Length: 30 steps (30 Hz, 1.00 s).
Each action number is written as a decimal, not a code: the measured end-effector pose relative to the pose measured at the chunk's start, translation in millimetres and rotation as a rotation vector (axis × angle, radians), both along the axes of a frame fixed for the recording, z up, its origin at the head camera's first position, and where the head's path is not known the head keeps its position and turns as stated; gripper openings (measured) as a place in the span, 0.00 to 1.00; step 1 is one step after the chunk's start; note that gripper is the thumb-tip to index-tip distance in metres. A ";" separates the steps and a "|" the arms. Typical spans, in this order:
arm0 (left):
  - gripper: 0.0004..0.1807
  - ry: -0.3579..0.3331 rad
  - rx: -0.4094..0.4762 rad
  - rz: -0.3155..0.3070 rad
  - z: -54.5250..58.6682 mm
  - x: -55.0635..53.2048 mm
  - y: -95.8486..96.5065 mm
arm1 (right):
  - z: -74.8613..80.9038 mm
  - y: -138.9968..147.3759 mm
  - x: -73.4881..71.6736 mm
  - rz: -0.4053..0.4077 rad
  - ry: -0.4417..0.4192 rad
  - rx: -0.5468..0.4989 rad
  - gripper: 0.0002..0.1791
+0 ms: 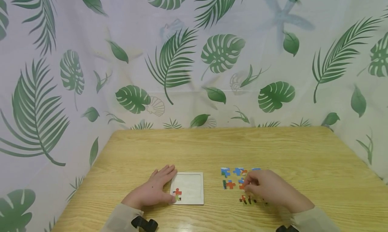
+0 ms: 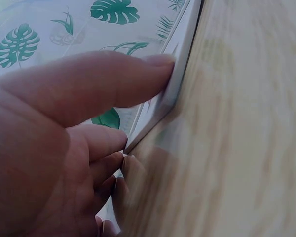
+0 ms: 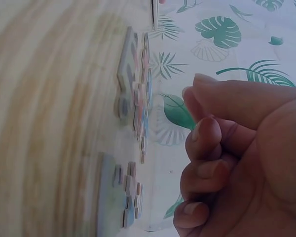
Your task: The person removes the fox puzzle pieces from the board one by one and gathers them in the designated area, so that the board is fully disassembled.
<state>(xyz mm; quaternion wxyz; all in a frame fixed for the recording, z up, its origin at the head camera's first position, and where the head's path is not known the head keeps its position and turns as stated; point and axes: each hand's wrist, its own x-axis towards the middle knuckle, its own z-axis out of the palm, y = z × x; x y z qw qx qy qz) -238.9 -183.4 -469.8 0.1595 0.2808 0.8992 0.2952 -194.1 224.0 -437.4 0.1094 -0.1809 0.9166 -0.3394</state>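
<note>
A pale square puzzle tray (image 1: 188, 188) lies flat on the table, with a red and multicoloured jigsaw piece (image 1: 177, 192) in its near left corner. My left hand (image 1: 156, 190) rests along the tray's left side. Its thumb touches the rim (image 2: 180, 74) near the close corner, and the fingers stretch along the edge. Over the loose jigsaw pieces (image 1: 229, 184) hovers my right hand (image 1: 268, 188), fingers loosely bent and thumb near the index finger. No piece shows between its fingertips in the right wrist view. That hand hides part of the pieces below it.
The loose pieces lie in rough rows to the tray's right, among them a blue one (image 1: 225, 172) at the back left. Wood-grain table (image 1: 188, 147) extends around them. A leaf-patterned cloth (image 1: 182, 73) hangs behind the table's far edge.
</note>
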 end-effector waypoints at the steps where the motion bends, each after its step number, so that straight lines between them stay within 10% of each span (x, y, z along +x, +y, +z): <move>1: 0.54 0.000 0.001 0.001 -0.2 -0.1 0.0 | 0.0 -0.5 -0.3 -0.003 0.005 0.000 0.05; 30: 0.57 0.011 0.003 -0.018 1.1 0.8 -1.3 | 19.2 -81.8 -23.0 0.051 0.099 -0.013 0.02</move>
